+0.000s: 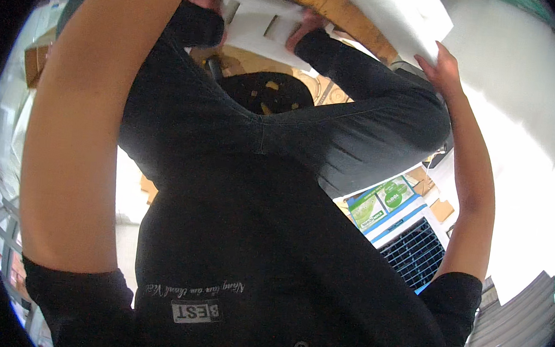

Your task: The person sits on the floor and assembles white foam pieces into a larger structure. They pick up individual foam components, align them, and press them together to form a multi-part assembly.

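Observation:
My right hand [443,72] is at the upper right, at the edge of a white sheet [400,17]. It holds the sheet's edge, the thumb pointing left and the fingers partly hidden. The sheet looks smooth and spans the top of the view above a wooden tabletop edge [330,5]. Rising along the left side, my left arm [82,125] leaves the picture at the top, so that hand is out of sight.
My bent legs in dark trousers [359,128] fill the middle, with bare feet under the table on a white bar [257,22]. A dark seat [271,91] shows between them. At right stands a blue-and-white cooler unit [415,249] with a black grille, beside bright white material [533,161].

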`<state>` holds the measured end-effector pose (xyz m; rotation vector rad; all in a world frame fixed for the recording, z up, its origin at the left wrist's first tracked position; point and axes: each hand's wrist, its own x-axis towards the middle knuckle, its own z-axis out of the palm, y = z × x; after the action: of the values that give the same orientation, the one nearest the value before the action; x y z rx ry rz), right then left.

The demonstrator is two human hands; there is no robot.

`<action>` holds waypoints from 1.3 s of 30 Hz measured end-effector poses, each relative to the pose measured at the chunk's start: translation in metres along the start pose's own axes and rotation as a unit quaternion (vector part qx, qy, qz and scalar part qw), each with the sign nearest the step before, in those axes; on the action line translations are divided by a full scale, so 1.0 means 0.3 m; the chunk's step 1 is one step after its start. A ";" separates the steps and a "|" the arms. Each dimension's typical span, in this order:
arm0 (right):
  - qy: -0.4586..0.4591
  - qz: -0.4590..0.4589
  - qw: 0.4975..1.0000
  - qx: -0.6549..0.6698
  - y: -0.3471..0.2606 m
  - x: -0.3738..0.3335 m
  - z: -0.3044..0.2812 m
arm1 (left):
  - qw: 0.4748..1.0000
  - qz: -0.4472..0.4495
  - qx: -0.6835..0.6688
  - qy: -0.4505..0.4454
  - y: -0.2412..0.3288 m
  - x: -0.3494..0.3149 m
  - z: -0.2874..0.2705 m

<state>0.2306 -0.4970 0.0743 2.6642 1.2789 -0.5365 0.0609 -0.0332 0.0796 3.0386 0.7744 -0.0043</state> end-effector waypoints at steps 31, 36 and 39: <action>0.242 0.336 0.908 0.061 -0.186 0.139 0.004 | 0.998 0.002 0.066 0.000 0.019 0.090 0.070; 0.284 0.341 0.892 0.080 -0.231 0.147 0.006 | 0.998 0.001 0.056 -0.010 -0.007 0.082 0.060; 0.278 0.363 0.887 0.068 -0.248 0.120 0.000 | 0.998 0.009 0.060 0.002 -0.004 0.095 0.079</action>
<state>0.1936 -0.4239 0.0629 3.2291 0.2031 0.2737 0.0853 -0.0186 0.0559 3.1590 0.7734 -0.0451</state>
